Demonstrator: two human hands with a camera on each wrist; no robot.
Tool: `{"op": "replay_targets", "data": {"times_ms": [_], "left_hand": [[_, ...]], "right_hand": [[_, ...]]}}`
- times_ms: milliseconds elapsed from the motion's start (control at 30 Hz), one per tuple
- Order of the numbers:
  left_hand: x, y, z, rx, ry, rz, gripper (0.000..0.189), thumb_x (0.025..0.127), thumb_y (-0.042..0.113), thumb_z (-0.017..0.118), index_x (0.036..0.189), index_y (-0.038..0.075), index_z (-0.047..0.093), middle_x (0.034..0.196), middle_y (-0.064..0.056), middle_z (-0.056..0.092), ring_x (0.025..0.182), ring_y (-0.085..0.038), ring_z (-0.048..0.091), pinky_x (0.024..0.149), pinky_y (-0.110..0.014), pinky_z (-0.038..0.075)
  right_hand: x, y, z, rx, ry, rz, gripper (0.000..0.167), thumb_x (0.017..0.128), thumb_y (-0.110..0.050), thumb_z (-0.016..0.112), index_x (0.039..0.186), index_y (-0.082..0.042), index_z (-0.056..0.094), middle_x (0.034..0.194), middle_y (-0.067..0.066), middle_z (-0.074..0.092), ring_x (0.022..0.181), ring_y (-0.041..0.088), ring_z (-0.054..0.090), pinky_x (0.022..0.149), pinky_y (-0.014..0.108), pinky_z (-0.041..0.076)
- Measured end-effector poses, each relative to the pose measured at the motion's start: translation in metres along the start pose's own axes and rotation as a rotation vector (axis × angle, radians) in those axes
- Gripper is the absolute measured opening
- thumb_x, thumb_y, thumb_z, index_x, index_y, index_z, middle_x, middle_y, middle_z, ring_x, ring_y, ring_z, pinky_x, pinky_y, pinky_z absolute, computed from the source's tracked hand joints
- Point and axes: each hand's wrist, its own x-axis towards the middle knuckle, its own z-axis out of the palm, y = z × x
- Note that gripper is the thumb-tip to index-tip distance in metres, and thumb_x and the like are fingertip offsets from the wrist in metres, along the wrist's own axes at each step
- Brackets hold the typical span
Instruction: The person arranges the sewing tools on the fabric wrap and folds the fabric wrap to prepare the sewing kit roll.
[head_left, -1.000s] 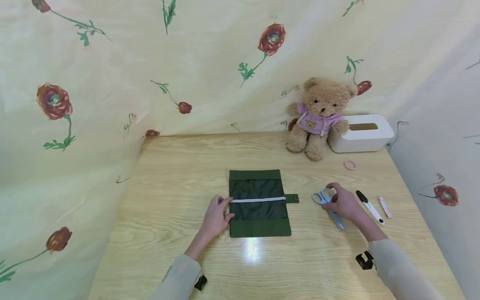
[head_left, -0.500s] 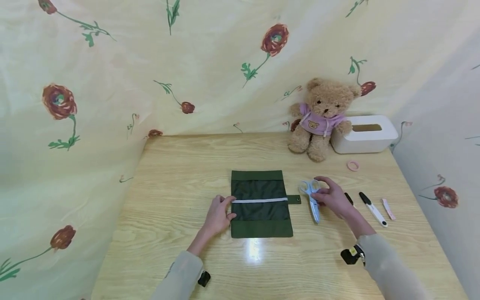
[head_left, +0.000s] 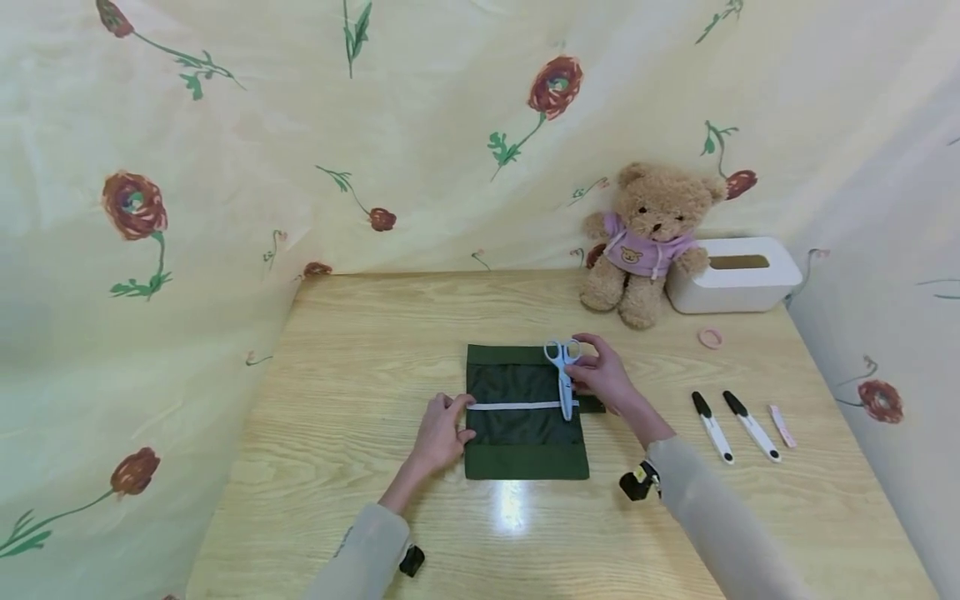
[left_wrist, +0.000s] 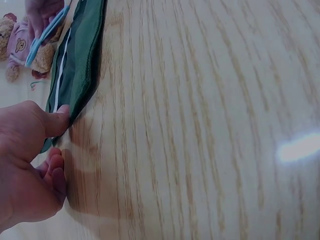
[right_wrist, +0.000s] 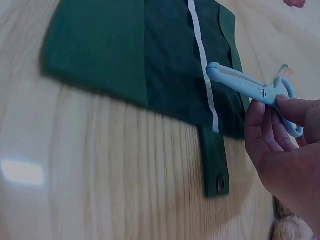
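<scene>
An unrolled green fabric tool roll (head_left: 525, 462) lies in the middle of the table, with a white elastic band (head_left: 517, 406) across its dark lining and a snap tab (right_wrist: 216, 170) at its right side. My left hand (head_left: 438, 433) holds the roll's left edge, thumb and finger at the edge in the left wrist view. Light blue scissors (right_wrist: 245, 85) are pinched near the handles by my right hand (head_left: 603, 379). They hang over the right part of the roll, covered tip downward, overlapping the band's right end in the head view.
Right of the roll lie two white pens with black ends (head_left: 712, 427) (head_left: 752, 427) and a small pink strip (head_left: 782, 426). A pink ring (head_left: 709, 337) lies farther back. A teddy bear (head_left: 645, 250) and white tissue box (head_left: 735, 275) stand at the back right.
My right hand has lifted the scissors from beside the pens and carried them left over the roll, turning them more upright. One pen is now uncovered. The left hand stays at the roll's edge.
</scene>
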Motion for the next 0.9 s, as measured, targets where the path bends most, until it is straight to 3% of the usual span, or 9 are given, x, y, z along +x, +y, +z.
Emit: {"op": "replay_targets", "data": {"times_ms": [433,900], "left_hand": [[-0.001,-0.001,0.002,0.025,0.062,0.046,0.049,0.079,0.008,0.083,0.122,0.011,0.059,0.090,-0.008,0.044,0.083,-0.027,0.045,0.070,-0.039,0.040],[-0.001,-0.001,0.001,0.008,0.044,0.026,0.048,0.080,0.007,0.081,0.122,0.011,0.058,0.092,-0.009,0.045,0.085,-0.028,0.045,0.072,-0.039,0.040]], "right_hand": [[0.033,-0.001,0.052,-0.002,0.049,-0.017,0.058,0.094,0.008,0.062,0.145,0.000,0.035,0.089,0.015,0.066,0.073,0.016,0.065,0.067,0.034,0.057],[0.054,-0.003,0.096,0.016,0.044,0.002,0.054,0.094,0.006,0.063,0.140,-0.007,0.040,0.095,0.020,0.067,0.073,0.020,0.066,0.068,0.034,0.057]]}}
